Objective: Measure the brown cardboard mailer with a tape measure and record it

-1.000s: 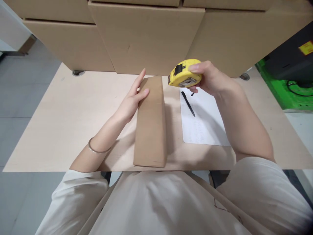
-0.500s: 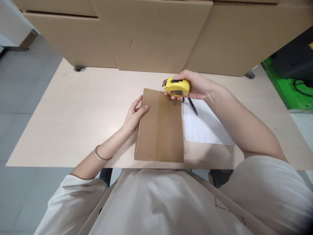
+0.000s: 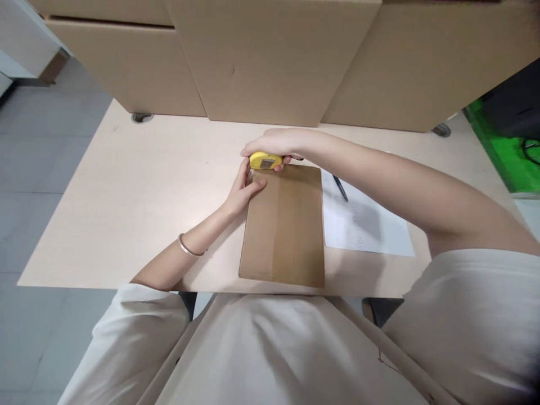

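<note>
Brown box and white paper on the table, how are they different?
The cardboard box is plain brown; the sheet of paper is white with faint print. The left hand rests on the box's far corner, where the right hand holds a yellow tape measure; no hand touches the paper, which bears only a black pen. Both lie flat on the table.

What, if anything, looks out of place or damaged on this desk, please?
Nothing stands out. The box lies flat and undented on the desk. The right hand holds the tape measure at its far left corner, the left hand rests there, and the pen lies on the paper beside it.
</note>
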`<state>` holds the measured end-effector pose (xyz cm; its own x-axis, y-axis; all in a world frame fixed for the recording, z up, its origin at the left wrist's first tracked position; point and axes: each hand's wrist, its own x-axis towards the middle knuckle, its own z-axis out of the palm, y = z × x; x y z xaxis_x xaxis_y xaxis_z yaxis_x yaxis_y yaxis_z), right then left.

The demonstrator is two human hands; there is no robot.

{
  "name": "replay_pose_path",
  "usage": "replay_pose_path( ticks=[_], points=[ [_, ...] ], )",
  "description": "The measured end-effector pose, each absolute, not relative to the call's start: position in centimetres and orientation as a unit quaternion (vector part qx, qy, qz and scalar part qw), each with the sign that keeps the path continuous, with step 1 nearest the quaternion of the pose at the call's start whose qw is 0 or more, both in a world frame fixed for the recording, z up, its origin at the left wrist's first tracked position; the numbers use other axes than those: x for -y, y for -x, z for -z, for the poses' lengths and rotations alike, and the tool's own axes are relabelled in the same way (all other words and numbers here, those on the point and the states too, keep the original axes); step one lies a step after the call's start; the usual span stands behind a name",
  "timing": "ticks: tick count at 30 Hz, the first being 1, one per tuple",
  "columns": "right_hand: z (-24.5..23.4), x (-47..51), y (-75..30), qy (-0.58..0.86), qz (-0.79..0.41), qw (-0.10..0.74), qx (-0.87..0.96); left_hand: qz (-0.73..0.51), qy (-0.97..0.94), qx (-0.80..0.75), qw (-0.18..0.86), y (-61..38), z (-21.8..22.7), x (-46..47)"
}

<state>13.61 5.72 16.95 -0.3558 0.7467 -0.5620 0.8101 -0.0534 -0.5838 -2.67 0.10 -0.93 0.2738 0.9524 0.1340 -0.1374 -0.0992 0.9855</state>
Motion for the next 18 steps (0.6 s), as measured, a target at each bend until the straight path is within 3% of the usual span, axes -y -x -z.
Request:
replay_pose_path(
  ticks=[18],
  points=[
    [-17.3, -5.7, -15.5, -0.552, 0.483, 0.066, -0.677, -0.481, -0.578, -0.328, 0.572, 2.5, -0.2, -0.9]
  ],
)
